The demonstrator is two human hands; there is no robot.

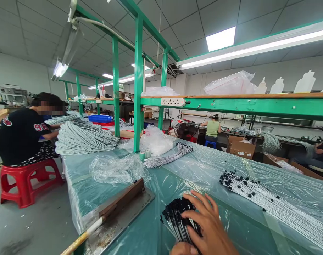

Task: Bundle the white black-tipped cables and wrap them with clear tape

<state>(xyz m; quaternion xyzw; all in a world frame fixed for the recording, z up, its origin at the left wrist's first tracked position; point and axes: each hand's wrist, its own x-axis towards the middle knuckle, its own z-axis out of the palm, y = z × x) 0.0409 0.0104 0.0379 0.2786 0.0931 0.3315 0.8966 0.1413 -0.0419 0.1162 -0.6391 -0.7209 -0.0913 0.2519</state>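
Observation:
My right hand (207, 226) lies palm down, fingers spread, on a bundle of thin grey wires with black tips (176, 216) at the near edge of the plastic-covered bench (156, 184). At the bottom edge, a sliver of my left hand (182, 249) shows under the bundle; its fingers are hidden. To the right, a long fan of the same black-tipped wires (267, 203) lies loose on the bench. Another tied bundle (169, 157) rests further back.
A metal-and-wood lever cutter (121, 210) sits at the bench's left front. A green post (137, 88) rises mid-bench beside tape rolls (144, 154) and plastic bags (156, 141). A person on a red stool (24, 180) works by grey wire piles (84, 138). Others sit beyond a fan (186, 129).

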